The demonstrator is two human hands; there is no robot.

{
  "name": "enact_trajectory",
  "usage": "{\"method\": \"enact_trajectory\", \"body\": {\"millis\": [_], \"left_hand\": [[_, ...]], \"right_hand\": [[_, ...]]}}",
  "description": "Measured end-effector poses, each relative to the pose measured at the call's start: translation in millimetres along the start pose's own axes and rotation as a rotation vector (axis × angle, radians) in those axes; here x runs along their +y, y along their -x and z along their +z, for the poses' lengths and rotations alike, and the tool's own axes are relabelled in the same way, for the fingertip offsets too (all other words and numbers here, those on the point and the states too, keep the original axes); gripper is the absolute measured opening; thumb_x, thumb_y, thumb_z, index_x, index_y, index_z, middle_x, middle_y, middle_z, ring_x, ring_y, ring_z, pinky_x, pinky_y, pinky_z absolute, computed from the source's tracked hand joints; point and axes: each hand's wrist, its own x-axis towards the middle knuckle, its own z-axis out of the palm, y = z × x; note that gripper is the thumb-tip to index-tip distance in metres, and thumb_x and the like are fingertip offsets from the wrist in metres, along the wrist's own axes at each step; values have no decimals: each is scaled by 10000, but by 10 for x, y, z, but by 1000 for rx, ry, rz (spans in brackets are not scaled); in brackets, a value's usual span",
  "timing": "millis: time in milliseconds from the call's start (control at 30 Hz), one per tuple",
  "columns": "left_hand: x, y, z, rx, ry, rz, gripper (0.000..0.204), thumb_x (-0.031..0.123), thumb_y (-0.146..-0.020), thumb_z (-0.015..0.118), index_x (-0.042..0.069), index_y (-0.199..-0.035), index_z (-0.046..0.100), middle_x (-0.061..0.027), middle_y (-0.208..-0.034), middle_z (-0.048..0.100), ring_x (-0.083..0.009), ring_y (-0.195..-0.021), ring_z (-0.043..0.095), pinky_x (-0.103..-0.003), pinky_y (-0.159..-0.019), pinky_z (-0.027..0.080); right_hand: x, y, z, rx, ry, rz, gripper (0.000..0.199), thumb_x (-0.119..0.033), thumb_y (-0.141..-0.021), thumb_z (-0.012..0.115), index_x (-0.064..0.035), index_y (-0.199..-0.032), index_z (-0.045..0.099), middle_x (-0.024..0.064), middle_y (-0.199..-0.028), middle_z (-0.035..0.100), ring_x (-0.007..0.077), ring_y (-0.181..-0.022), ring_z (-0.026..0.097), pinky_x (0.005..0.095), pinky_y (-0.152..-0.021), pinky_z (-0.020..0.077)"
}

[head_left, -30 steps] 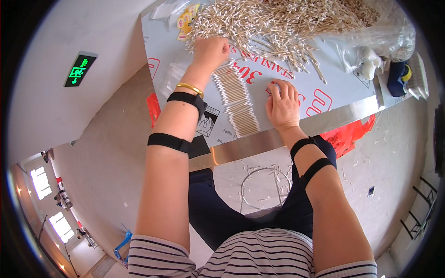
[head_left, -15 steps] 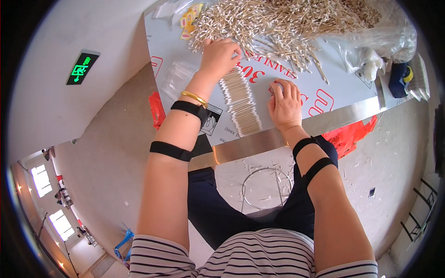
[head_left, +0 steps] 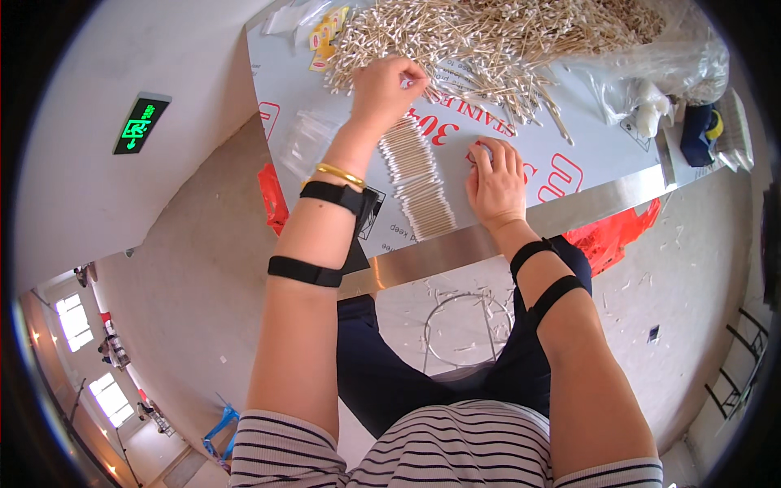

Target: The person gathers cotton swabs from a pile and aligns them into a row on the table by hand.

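My left hand (head_left: 386,91) is at the near edge of a big loose pile of cotton swabs (head_left: 480,41). Its thumb and forefinger are pinched together; what they hold, if anything, is too small to make out. Below it, a column of cotton swabs (head_left: 416,173) lies neatly side by side, running down to the table's near edge. To the right of that column my right hand (head_left: 498,183) rests on the tabletop, fingers bent and slightly apart, with nothing visible in them.
Clear plastic packets (head_left: 307,145) lie left of the swab column. Yellow small packs (head_left: 327,34) stand by the pile's left side. A large clear bag (head_left: 679,69) and a dark blue tape dispenser (head_left: 700,134) occupy the right. The metal table edge (head_left: 439,254) is nearest me.
My left hand has shifted slightly up toward the pile, and its thumb and forefinger have come together. My right hand has stayed in nearly the same place.
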Motion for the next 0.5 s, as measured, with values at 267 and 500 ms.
{"method": "enact_trajectory", "body": {"millis": [267,500], "left_hand": [[-298,343,-371,-105,-405,112,69,209,-849,793,173,-823,740,43,-837,708,-175,-916,652,-391,-905,343],[-293,323,-287,-153,-387,58,87,225,-837,805,173,-812,741,37,-871,696,-186,-967,645,-393,-916,344]], "right_hand": [[-10,1,23,5,-3,6,371,-100,-863,640,-97,-1234,616,93,-1333,582,331,-1301,526,484,-1156,399],[19,12,21,17,0,-9,368,-81,-861,616,-95,-1229,609,103,-1340,579,352,-1282,526,493,-1124,416]]}}
